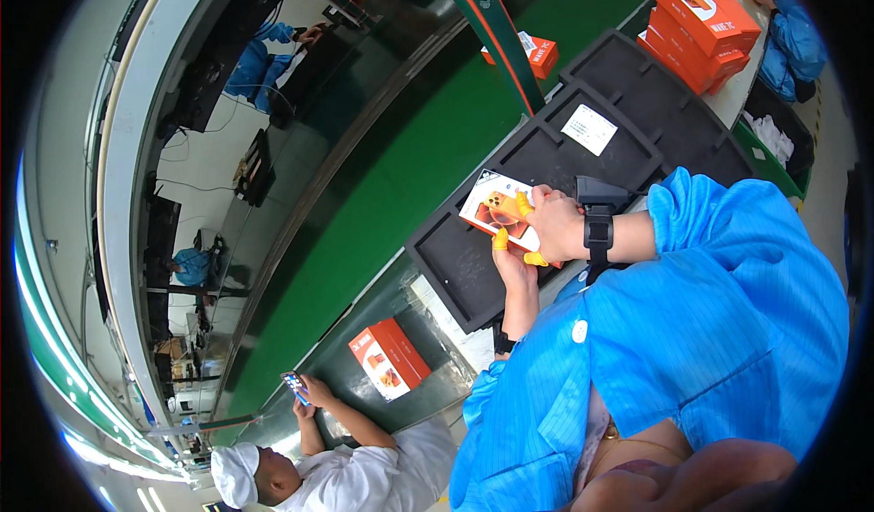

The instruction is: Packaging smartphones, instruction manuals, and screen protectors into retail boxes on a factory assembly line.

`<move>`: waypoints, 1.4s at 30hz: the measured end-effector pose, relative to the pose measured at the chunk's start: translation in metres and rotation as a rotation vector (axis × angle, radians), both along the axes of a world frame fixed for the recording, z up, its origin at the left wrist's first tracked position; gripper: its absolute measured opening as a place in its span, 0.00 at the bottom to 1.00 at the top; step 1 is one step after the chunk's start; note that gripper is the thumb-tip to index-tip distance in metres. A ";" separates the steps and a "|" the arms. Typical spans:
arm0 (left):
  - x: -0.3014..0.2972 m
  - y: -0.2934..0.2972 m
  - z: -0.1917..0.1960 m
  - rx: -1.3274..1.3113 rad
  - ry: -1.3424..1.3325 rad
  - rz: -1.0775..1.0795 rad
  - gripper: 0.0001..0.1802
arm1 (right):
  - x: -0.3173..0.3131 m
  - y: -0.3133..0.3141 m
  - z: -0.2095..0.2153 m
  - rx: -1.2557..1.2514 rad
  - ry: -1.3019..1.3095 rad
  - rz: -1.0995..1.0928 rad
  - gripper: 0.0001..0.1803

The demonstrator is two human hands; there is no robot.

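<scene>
My two hands hold a white-and-orange phone box (484, 201) with a phone printed on its face. My left hand (516, 273) grips its near edge from below left. My right hand (557, 223), with a black watch (598, 231) on the wrist, grips its right end. Yellow finger cots cover several of my fingertips, and some of them press on the printed face. Both hands and the box are above a black plastic tray (446, 271). Part of the box is hidden behind my fingers.
A second black tray (628, 66) adjoins, with a white label (590, 130) near. Orange boxes (696, 34) are stacked far right; another box (537, 55) lies on the green conveyor belt (364, 184). At left, an orange-white box (390, 359) sits near a person in white (355, 466) holding a phone.
</scene>
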State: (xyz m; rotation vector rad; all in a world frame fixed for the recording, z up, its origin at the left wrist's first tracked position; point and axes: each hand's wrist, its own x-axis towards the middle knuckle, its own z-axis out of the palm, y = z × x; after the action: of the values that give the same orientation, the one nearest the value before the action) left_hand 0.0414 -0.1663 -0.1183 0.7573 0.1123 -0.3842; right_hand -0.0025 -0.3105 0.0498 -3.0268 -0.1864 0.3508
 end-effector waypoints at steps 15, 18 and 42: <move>-0.010 -0.011 0.038 -0.100 -0.113 0.078 0.26 | 0.015 -0.141 -0.028 0.397 -0.472 -0.240 0.36; 0.010 0.016 -0.009 -0.165 -0.014 -0.062 0.29 | 0.034 -0.184 -0.051 -0.057 -0.408 -0.124 0.30; 0.004 0.008 0.018 -0.041 -0.060 -0.059 0.29 | 0.039 -0.141 -0.089 0.346 -0.344 -0.632 0.17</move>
State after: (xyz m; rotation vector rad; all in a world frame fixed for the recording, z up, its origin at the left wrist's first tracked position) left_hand 0.0453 -0.1582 -0.1006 0.7324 0.0256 -0.4186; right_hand 0.0362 -0.4518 -0.0389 -2.5905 0.6098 -0.2315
